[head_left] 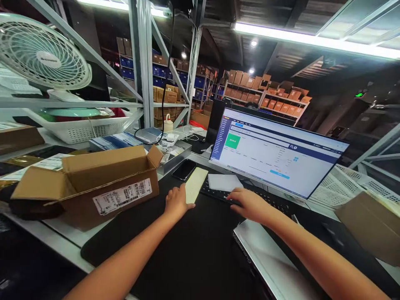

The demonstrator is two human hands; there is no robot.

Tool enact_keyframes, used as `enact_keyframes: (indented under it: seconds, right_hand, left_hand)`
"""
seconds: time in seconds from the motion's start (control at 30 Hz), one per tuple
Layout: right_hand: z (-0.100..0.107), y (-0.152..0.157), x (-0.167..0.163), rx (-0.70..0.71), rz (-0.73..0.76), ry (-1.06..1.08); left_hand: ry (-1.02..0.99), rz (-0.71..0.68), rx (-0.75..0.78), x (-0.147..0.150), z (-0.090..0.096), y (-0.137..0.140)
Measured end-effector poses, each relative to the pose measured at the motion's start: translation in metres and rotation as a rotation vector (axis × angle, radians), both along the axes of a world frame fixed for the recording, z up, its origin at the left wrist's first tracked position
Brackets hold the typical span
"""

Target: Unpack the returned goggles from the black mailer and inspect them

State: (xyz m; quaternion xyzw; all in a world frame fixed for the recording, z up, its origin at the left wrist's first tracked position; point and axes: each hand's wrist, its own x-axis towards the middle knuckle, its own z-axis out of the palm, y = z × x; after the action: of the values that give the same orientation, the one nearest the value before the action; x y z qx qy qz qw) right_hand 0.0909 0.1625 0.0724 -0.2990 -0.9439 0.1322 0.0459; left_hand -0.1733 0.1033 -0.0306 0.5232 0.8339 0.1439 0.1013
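Observation:
My left hand (176, 203) is closed along the near left edge of a long, flat, pale yellow piece (196, 183), its thumb at the near end. Whether that piece is card or a thin box I cannot tell. Over the near side of a black keyboard (218, 194) hovers or rests my right hand (250, 204), fingers apart and holding nothing. A small white flat packet (224, 182) lies on the keyboard just beyond it. Under my right forearm is a flat silver-white box (271, 258) with lettering on its side.
An open cardboard box (125, 196) with a shipping label stands at left. A black phone (185, 169) lies beyond my left hand. A lit monitor (275, 152) stands behind the keyboard. At right are a brown carton (370, 227) and a white basket (331, 185); a fan (46, 58) is upper left.

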Motion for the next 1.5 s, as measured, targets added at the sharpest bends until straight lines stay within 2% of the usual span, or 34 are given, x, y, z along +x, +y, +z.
enact_keyframes:
  seconds: [0.13,0.27,0.37,0.47,0.63,0.83,1.03,1.23,1.5]
  right_hand:
    - [-0.014,0.025,-0.044,-0.179,0.105,-0.070]
    - [-0.037,0.032,-0.093,-0.290,0.106,-0.089]
    - [-0.057,0.032,-0.122,-0.274,0.073,-0.097]
    - [-0.073,0.032,-0.137,-0.186,0.035,-0.109]
    - [-0.082,0.028,-0.143,-0.036,0.030,-0.155]
    - [-0.081,0.019,-0.151,0.051,-0.006,-0.237]
    - [-0.076,0.018,-0.164,0.061,-0.040,-0.292]
    - [-0.074,0.018,-0.169,0.050,-0.053,-0.315]
    - [-0.070,0.019,-0.164,0.066,0.027,-0.326]
  left_hand:
    - [-0.042,-0.035,0.018,-0.011,-0.007,0.003]
    - [-0.129,-0.168,0.007,-0.035,-0.012,0.007]
    - [-0.184,-0.249,0.022,-0.051,-0.017,0.010]
    - [-0.194,-0.289,0.069,-0.054,-0.021,0.012]
    - [-0.195,-0.290,0.096,-0.049,-0.024,0.014]
    - [-0.202,-0.281,0.094,-0.048,-0.029,0.018]
    - [-0.186,-0.291,0.087,-0.050,-0.030,0.018]
    - [-0.160,-0.373,0.077,-0.052,-0.025,0.015]
    - [-0.144,-0.432,0.091,-0.057,-0.030,0.018]
